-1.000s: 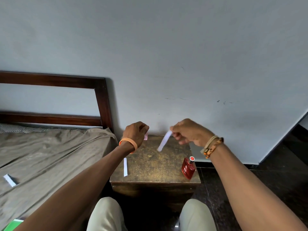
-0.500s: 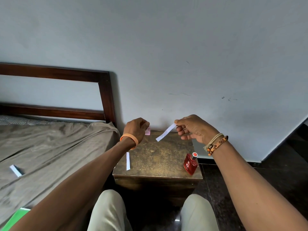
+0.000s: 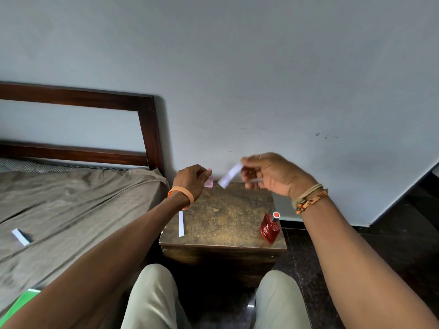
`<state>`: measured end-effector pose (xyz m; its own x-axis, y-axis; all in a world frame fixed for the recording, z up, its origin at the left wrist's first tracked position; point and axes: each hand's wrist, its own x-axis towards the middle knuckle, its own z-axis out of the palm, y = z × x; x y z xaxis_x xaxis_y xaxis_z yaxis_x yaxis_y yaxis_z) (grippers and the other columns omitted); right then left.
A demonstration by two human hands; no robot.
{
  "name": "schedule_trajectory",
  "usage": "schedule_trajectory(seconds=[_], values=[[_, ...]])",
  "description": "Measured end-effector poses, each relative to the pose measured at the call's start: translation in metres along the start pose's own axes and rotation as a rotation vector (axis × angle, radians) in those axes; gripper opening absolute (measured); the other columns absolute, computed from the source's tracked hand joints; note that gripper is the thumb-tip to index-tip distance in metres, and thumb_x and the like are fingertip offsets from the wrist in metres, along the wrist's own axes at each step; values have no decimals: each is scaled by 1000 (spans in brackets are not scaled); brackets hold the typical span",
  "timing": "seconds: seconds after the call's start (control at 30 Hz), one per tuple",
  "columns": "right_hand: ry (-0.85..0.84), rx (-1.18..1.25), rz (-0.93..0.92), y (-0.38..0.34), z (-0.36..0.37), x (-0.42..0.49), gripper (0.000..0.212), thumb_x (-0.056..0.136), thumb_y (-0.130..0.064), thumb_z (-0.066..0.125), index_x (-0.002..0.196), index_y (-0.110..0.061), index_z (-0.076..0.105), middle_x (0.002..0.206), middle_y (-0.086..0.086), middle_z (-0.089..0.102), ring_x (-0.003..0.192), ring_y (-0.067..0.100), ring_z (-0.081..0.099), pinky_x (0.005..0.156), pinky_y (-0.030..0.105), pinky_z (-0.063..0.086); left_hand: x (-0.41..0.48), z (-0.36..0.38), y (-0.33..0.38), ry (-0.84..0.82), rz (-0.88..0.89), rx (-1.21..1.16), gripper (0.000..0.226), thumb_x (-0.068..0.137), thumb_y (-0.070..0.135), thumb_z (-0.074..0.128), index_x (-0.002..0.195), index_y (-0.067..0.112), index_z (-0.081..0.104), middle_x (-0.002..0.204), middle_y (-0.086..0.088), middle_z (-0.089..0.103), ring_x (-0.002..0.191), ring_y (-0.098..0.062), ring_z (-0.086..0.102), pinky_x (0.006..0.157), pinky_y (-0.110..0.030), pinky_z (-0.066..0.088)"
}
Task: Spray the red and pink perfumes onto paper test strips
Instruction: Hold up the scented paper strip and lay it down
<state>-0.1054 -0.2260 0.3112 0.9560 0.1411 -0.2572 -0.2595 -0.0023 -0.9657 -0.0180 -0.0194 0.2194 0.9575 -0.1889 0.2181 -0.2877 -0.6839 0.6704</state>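
My left hand (image 3: 193, 178) grips a small pink perfume bottle (image 3: 209, 182) above the far edge of a worn wooden stool (image 3: 225, 224); most of the bottle is hidden by my fingers. My right hand (image 3: 270, 174) pinches a white paper strip (image 3: 230, 175), blurred, its free end slanting down toward the pink bottle. A red perfume bottle (image 3: 269, 227) with a red spray top stands uncapped near the stool's front right corner. A second paper strip (image 3: 181, 223) lies flat along the stool's left edge.
A bed (image 3: 71, 210) with a grey-brown sheet and a dark wooden headboard (image 3: 149, 129) touches the stool's left side. Another paper strip (image 3: 21, 236) lies on the sheet. A green object (image 3: 19, 305) shows at the lower left. My knees (image 3: 213, 298) are below the stool.
My right hand has lifted the strip and turned it so that it slants toward the pink bottle. My left hand stays over the stool's far edge, holding the bottle.
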Motion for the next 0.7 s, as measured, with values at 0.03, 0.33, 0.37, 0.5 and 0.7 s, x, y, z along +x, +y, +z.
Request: schedule_trajectory(seconds=[0.03,0.33,0.37,0.5,0.7], values=[[-62,171,-24,-5,-1,-3,13,93,-17,61,86,-8,66,81,8,64,72,20,61,67,33,54,0,0,0,-3,-1,7,23,94,36,55,91,17,68,92,-5,72,78,-21,60,70,-28,43],[-98,207,-5,-8,-5,-2,11,91,-18,62,84,-10,67,79,6,64,70,18,61,64,31,53,2,-4,-3,-16,-3,3,27,93,37,56,97,15,71,91,-4,72,81,-21,62,74,-30,49],[-94,230,1,-10,-7,0,10,90,-18,63,83,-11,66,78,6,64,70,18,61,62,30,53,1,-4,-2,-18,-9,-1,28,93,37,56,99,14,70,92,-4,72,79,-19,60,72,-28,46],[144,-540,169,8,0,8,14,95,-13,61,96,0,67,77,8,62,63,15,56,59,26,50,-1,-2,-1,-22,-10,4,30,94,39,54,97,13,71,91,-5,72,80,-20,62,71,-27,45],[-139,245,-7,-10,-9,2,11,91,-18,62,84,-12,66,80,6,65,72,19,62,65,31,53,0,-1,-1,-33,-7,6,28,93,38,56,93,14,71,82,-2,67,79,-23,62,70,-28,46]])
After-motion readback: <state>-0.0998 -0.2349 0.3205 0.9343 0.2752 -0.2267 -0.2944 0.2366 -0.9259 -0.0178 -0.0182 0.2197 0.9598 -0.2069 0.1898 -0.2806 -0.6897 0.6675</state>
